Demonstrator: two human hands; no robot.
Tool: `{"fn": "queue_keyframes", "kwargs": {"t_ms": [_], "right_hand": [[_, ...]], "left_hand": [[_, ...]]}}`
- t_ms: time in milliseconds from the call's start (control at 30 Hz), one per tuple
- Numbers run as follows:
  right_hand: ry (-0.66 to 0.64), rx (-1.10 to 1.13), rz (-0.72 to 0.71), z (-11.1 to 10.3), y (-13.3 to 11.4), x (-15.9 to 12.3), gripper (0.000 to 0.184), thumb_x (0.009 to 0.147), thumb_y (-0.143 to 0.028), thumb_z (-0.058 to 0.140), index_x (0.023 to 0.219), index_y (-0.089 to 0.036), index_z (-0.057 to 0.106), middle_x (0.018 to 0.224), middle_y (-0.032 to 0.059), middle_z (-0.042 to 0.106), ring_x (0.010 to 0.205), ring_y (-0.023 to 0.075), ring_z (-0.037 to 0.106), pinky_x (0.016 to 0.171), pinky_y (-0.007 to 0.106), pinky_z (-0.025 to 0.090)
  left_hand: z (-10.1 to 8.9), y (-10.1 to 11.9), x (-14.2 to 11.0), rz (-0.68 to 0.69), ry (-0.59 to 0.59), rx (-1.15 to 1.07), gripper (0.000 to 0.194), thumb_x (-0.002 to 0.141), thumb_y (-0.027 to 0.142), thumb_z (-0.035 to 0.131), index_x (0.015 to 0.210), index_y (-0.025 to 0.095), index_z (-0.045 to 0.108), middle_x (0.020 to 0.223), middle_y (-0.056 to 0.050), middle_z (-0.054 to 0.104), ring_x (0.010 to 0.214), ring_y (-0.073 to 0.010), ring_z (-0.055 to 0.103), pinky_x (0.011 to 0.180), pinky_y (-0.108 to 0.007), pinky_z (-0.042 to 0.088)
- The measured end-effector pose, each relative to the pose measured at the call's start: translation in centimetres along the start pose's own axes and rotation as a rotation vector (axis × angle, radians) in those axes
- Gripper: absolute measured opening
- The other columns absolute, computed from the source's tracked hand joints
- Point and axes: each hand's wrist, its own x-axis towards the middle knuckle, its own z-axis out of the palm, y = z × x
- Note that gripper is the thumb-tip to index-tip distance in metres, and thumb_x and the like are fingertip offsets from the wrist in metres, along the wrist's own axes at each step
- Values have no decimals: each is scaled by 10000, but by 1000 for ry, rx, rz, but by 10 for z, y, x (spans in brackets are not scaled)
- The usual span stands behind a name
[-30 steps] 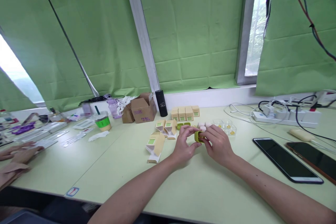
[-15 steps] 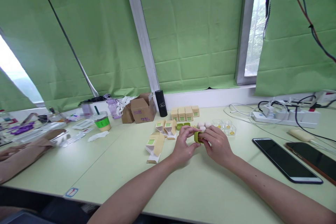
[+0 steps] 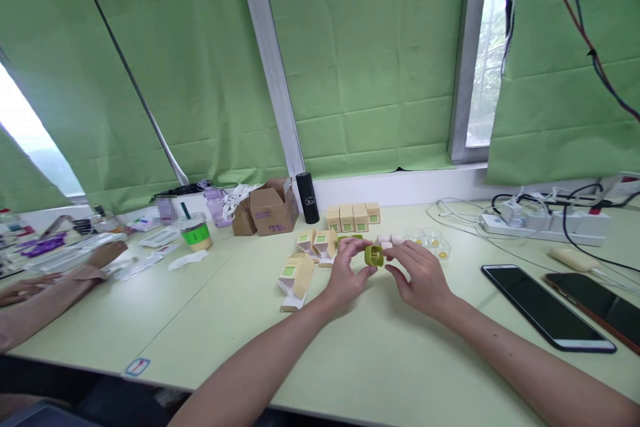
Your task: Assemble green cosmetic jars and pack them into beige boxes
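A small olive-green square case (image 3: pixel 374 255) is held up just above the table, its hollow inside facing me. My left hand (image 3: pixel 346 280) grips it from the left between thumb and fingers. My right hand (image 3: pixel 424 279) is at its right side, thumb and fingers apart, the forefinger tip at or very near the edge. Whether that fingertip touches cannot be made out. Behind the hands are another green piece (image 3: pixel 350 238), partly covered, small pale pink pieces (image 3: pixel 390 240) and clear round cups with yellow centres (image 3: pixel 429 240). Opened cardboard cartons (image 3: pixel 296 273) lie left of my left hand.
Small closed cartons (image 3: pixel 353 217) stand in a row behind, near a black bottle (image 3: pixel 307 197) and a cardboard box (image 3: pixel 273 208). A lidded drink cup (image 3: pixel 195 233) is to the left. Phones (image 3: pixel 545 307) and a power strip (image 3: pixel 545 223) are right. A co-worker's arm (image 3: pixel 55 303) reaches in from the left.
The green case has turned so its hollow side shows. My right fingers, earlier inside or against it, have drawn back and spread. The co-worker's hand at left has shifted.
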Motion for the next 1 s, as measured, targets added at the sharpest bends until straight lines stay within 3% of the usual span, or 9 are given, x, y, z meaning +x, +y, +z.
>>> {"fn": "queue_keyframes", "kwargs": {"t_ms": [100, 233, 400, 533, 733, 1000], "right_hand": [[5, 12, 44, 1, -1, -3, 339, 956, -179, 567, 1290, -226, 595, 1150, 117, 726, 1031, 299, 671, 827, 456, 561], [-42, 14, 53, 6, -3, -7, 522, 962, -190, 559, 1474, -223, 468, 1341, 148, 668, 1228, 329, 641, 991, 528, 569], [-57, 105, 93, 11, -2, -9, 541, 968, -156, 545, 1492, -260, 455, 1352, 141, 656, 1237, 315, 648, 939, 497, 619], [-30, 252, 194, 12, -2, -8, 529, 950, -120, 547, 1452, -279, 494, 1332, 132, 639, 1152, 287, 678, 902, 481, 641], [-22, 412, 355, 11, -3, -7, 471, 892, -94, 580, 1328, -269, 558, 1234, 92, 655, 1078, 255, 697, 962, 489, 624], [-30, 417, 371, 16, -5, -11, 482, 882, -105, 580, 1334, -269, 550, 1229, 97, 672, 1089, 275, 704, 977, 515, 608]], "left_hand": [[-1, -2, 1, -23, 27, 24, 444, 776, 97, 792, 1177, 262, 695, 1250, -67, 514, 1234, -246, 558, 1153, -511, 430], [-1, 0, -1, -16, 11, 70, 450, 761, 138, 839, 1169, 271, 705, 1215, -66, 537, 1248, -263, 535, 1143, -509, 429], [0, 6, -4, 3, -36, 79, 491, 792, 262, 856, 1248, 282, 673, 1266, -88, 524, 1274, -282, 531, 1149, -514, 428], [-1, 7, -5, 28, -25, 38, 417, 926, 298, 708, 1327, 281, 596, 1324, -101, 510, 1203, -264, 608, 1112, -511, 455], [0, 1, -1, -52, 96, 192, 133, 939, 267, 647, 1061, 227, 678, 1086, -75, 601, 1080, -237, 611, 1006, -436, 476], [6, -3, -2, -123, 57, 192, 103, 913, 285, 656, 935, 200, 711, 979, -67, 640, 980, -217, 592, 868, -359, 453]]}}
